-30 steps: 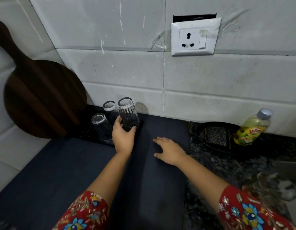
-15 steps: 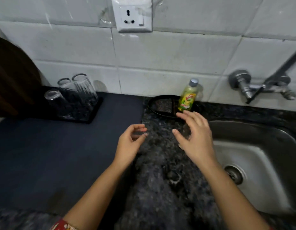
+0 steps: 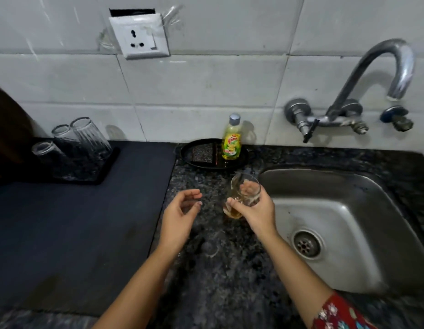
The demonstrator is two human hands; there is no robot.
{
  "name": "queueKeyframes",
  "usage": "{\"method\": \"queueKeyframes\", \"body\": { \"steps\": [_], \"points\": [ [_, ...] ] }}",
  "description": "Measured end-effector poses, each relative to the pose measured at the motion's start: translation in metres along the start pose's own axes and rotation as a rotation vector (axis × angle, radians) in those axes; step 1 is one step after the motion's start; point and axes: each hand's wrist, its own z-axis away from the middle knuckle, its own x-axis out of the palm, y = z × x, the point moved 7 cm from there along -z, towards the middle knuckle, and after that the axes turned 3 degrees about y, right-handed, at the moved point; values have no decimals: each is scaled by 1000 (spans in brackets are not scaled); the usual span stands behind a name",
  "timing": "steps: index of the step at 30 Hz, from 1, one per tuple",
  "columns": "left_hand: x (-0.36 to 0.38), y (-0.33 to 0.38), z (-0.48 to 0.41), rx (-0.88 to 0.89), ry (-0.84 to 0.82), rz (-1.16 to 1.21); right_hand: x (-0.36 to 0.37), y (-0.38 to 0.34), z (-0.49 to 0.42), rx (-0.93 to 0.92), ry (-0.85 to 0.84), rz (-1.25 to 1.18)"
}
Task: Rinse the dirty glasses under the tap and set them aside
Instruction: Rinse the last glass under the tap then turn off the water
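My right hand grips a clear glass with a little amber liquid at its bottom, held just above the granite counter left of the steel sink. Beside it, my left hand hovers open with curled fingers and holds nothing. Another clear glass stands on the counter below my hands, faint against the dark stone. Three rinsed glasses sit upside down on a black tray at the back left. The curved tap reaches out from the wall above the sink, with no water running.
A yellow dish soap bottle stands on a black dish with a scrub pad by the wall. A dark blue mat covers the counter's left part. A wooden board leans at the far left. A wall socket sits above.
My view swung right from the tray to the sink. My left hand let go of the upturned glass on the tray. My right hand has taken hold of the dirty glass by the sink.
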Motion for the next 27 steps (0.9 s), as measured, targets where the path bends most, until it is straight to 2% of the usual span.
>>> {"method": "queueKeyframes", "body": {
  "steps": [6, 12, 15, 18, 23, 27],
  "points": [
    [79, 29, 10, 25, -49, 27, -97, -11, 0, -61, -3, -14],
    [193, 72, 3, 6, -77, 83, -207, 9, -24, 51, 37, 22],
    [236, 97, -13, -6, -51, -16, -241, 15, -36, 69, 26, 56],
    [268, 123, -35, -13, -11, -219, -266, 14, -50, 78, 26, 96],
    [293, 151, -63, -61, 21, -444, -288, 7, -68, 38, 22, 169],
    [298, 151, -84, -142, -26, -459, -292, 5, -76, 9, 21, 223]
  ]
}}
